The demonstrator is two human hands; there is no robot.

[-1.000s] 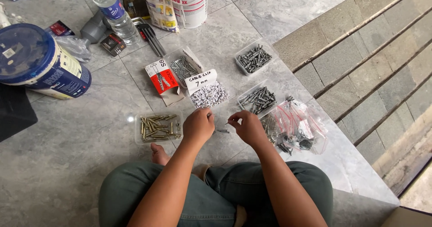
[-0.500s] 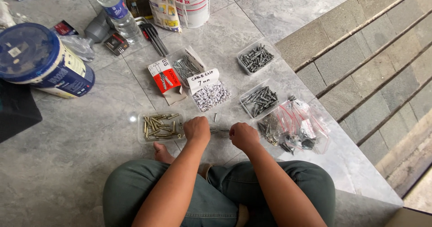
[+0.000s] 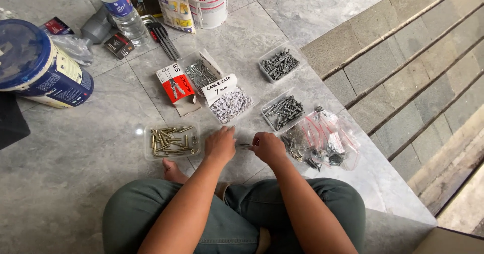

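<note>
A person sits cross-legged on a grey tile floor (image 3: 60, 183). The two hands are low in the middle, close together, just in front of the knees. The left hand (image 3: 220, 144) is curled with its fingers pinched. The right hand (image 3: 268, 147) is curled too. Between them is a small metal screw (image 3: 245, 145), and both hands pinch it, one at each end. It is held just above the floor.

Just left of the left hand is a clear tray of gold screws (image 3: 171, 140). Just right of the right hand lies a heap of clear bags with red strips (image 3: 325, 140), with dark bits inside. Past the hands sits a tray of small white clips (image 3: 231, 104) with a paper label on it. Beside that is a tray of dark screws (image 3: 283, 112). Another tray of dark screws (image 3: 279, 64) is farther off. A red and white box (image 3: 175, 84) lies near an open box of nails (image 3: 200, 73). A big blue tub (image 3: 38, 65) lies on its side far to the left. A water bottle (image 3: 121, 11) stands at the top.
</note>
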